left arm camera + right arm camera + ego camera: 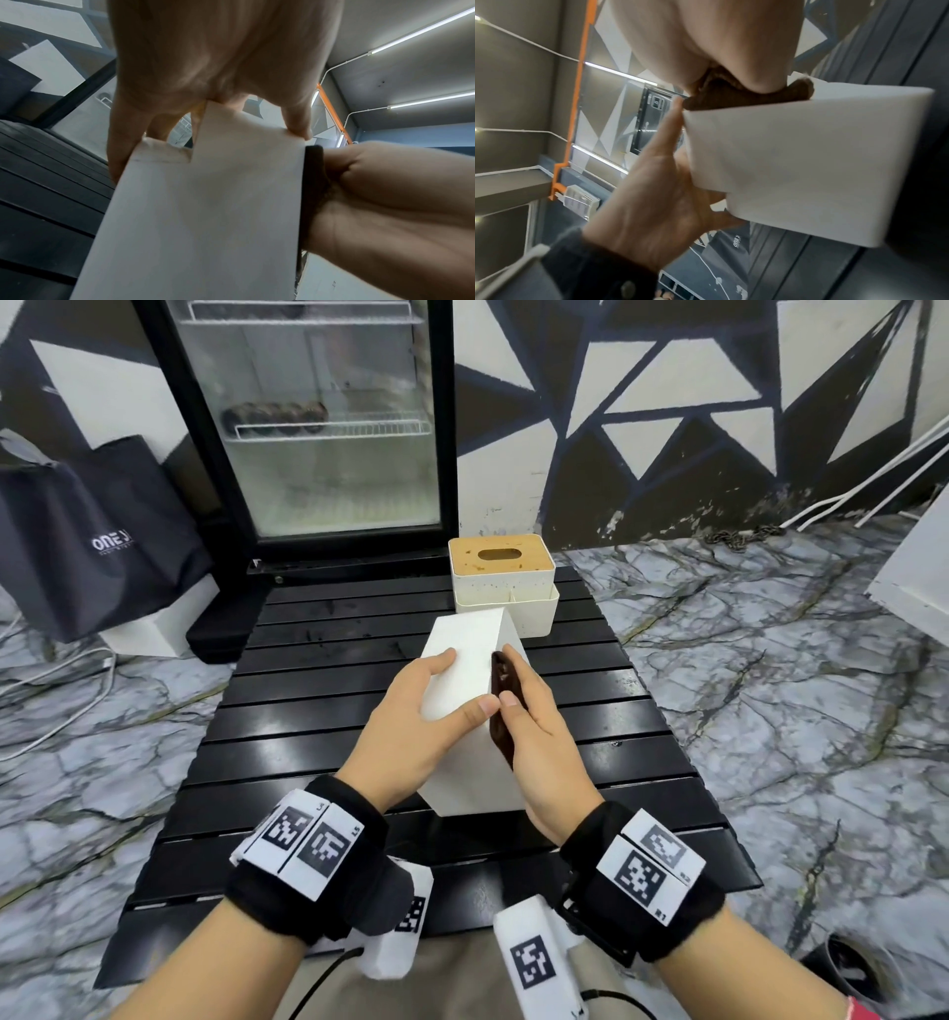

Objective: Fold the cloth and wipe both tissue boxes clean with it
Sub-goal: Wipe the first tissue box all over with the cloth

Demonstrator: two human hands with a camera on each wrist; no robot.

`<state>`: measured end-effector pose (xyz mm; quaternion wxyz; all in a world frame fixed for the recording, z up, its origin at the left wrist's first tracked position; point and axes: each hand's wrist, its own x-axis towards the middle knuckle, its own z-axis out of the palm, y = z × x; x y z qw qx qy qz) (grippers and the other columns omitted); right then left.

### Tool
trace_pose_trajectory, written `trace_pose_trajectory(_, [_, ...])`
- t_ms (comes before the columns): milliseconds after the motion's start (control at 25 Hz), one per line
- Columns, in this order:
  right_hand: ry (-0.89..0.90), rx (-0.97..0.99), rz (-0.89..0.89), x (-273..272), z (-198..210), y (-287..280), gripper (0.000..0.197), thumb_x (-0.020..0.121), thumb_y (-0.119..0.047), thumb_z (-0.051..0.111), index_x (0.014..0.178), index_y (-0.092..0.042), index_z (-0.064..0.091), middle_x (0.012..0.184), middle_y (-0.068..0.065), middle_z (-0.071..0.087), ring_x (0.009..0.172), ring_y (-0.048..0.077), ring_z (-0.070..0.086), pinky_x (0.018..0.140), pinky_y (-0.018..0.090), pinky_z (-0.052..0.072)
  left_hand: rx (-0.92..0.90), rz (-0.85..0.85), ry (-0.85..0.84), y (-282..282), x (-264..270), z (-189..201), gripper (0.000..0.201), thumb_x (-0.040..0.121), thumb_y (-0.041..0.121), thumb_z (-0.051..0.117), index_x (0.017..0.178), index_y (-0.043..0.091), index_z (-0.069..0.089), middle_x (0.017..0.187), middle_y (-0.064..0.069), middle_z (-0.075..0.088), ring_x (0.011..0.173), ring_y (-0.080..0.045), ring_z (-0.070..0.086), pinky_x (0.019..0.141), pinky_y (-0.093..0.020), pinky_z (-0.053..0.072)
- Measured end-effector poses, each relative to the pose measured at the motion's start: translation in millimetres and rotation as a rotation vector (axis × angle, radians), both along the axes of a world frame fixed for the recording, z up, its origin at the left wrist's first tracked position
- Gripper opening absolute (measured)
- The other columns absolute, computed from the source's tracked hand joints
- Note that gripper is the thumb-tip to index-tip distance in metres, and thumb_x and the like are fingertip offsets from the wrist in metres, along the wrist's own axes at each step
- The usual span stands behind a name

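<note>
A white tissue box (470, 660) (205, 203) (795, 162) is tipped up on end above the black slatted table (308, 711). My left hand (416, 706) (654, 203) grips its left side, thumb on the near face. My right hand (534, 726) (385, 203) presses a folded dark brown cloth (506, 706) (312, 182) (746, 97) flat against the box's right side. A second white tissue box with a speckled wooden lid (500, 557) stands behind, at the table's far edge.
A glass-door fridge (318, 428) stands behind the table. A dark bag (97, 536) leans at the left on a white block. White cables run over the marble-pattern floor (770, 660). A white panel (919, 572) sits at the right edge.
</note>
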<state>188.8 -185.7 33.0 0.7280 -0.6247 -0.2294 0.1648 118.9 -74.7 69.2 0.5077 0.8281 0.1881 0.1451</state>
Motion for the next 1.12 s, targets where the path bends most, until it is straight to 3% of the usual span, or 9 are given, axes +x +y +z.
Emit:
trace_pose_trajectory(160, [0.072,0.127,0.104,3.7,14.3,-6.4,0.042,0.097,-0.009,0.035,0.120,-0.042,0.048,0.142,-0.005,0.040,0.128,0.008,0.040,0.106,0.031,0.037,0.079,-0.033,0.013,-3.2,1.7,0.7,0.078,0.071,0.059,0.059,0.140,0.031,0.036,0.146,0.018,0.034,0.132,-0.001,0.032,0.100,-0.018,0.025])
trace_pose_trajectory(280, [0.112,0.171,0.066,10.2,18.3,-12.7,0.041,0.096,-0.007,0.038,0.120,-0.037,0.052,0.137,-0.003,0.047,0.119,0.007,0.050,0.090,0.022,0.049,0.146,-0.063,0.027,-6.8,3.8,0.8,0.072,0.076,0.053,0.064,0.139,0.030,0.038,0.145,0.015,0.035,0.131,-0.002,0.033,0.097,-0.016,0.025])
trace_pose_trajectory(400, [-0.085,0.060,-0.064,20.5,18.5,-22.1,0.043,0.087,-0.016,0.046,0.111,-0.051,0.056,0.140,-0.005,0.044,0.129,0.008,0.040,0.109,0.038,0.035,0.191,-0.131,0.049,-9.0,4.0,3.3,0.070,0.076,0.049,0.068,0.138,0.031,0.040,0.142,0.016,0.038,0.127,-0.003,0.037,0.099,-0.017,0.029])
trace_pose_trajectory(440, [-0.169,0.004,-0.091,24.1,19.6,-26.2,0.045,0.088,-0.014,0.046,0.112,-0.051,0.054,0.142,-0.006,0.041,0.132,0.007,0.035,0.112,0.039,0.030,0.206,-0.158,0.063,-9.4,3.4,3.6,0.071,0.075,0.050,0.070,0.137,0.033,0.040,0.142,0.016,0.037,0.127,-0.003,0.037,0.100,-0.018,0.029])
trace_pose_trajectory(600, [-0.506,-0.278,-0.118,34.1,31.1,-38.7,0.043,0.092,-0.002,0.043,0.127,-0.026,0.049,0.144,-0.004,0.034,0.131,0.001,0.028,0.109,0.012,0.021,0.240,-0.190,0.086,-15.6,0.1,2.5,0.094,0.067,0.058,0.075,0.145,0.036,0.026,0.146,0.024,0.030,0.131,0.001,0.032,0.105,-0.021,0.028])
trace_pose_trajectory(680, [-0.579,-0.367,-0.084,36.9,32.1,-39.2,0.043,0.091,-0.001,0.044,0.129,-0.021,0.050,0.145,-0.002,0.034,0.133,0.007,0.028,0.111,0.019,0.022,0.249,-0.150,0.108,-18.6,0.1,-0.4,0.101,0.067,0.053,0.077,0.147,0.033,0.019,0.145,0.021,0.032,0.131,-0.002,0.033,0.101,-0.021,0.029])
trace_pose_trajectory(800, [-0.620,-0.491,-0.060,41.8,30.3,-36.6,0.040,0.090,-0.004,0.046,0.126,-0.020,0.052,0.143,0.000,0.038,0.134,0.015,0.029,0.112,0.028,0.022,0.280,-0.101,0.148,-18.9,0.5,-4.2,0.104,0.064,0.057,0.077,0.147,0.031,0.021,0.147,0.012,0.037,0.132,-0.009,0.036,0.104,-0.028,0.035])
trace_pose_trajectory(960, [-0.733,-0.607,-0.002,38.5,28.5,-33.9,0.036,0.091,-0.014,0.047,0.126,-0.024,0.053,0.141,-0.004,0.041,0.137,0.020,0.022,0.111,0.027,0.017,0.225,-0.088,0.123,-17.1,-0.6,-7.9,0.107,0.057,0.060,0.079,0.146,0.033,0.027,0.143,0.015,0.041,0.129,-0.007,0.040,0.106,-0.029,0.036])
trace_pose_trajectory(1120, [-0.877,-0.556,0.122,24.9,22.6,-35.6,0.038,0.088,-0.024,0.042,0.123,-0.027,0.055,0.135,-0.008,0.046,0.130,0.011,0.028,0.107,0.017,0.016,0.189,-0.100,0.071,-17.4,-3.1,-8.2,0.108,0.047,0.068,0.074,0.142,0.037,0.033,0.129,0.024,0.050,0.118,0.001,0.047,0.097,-0.020,0.040])
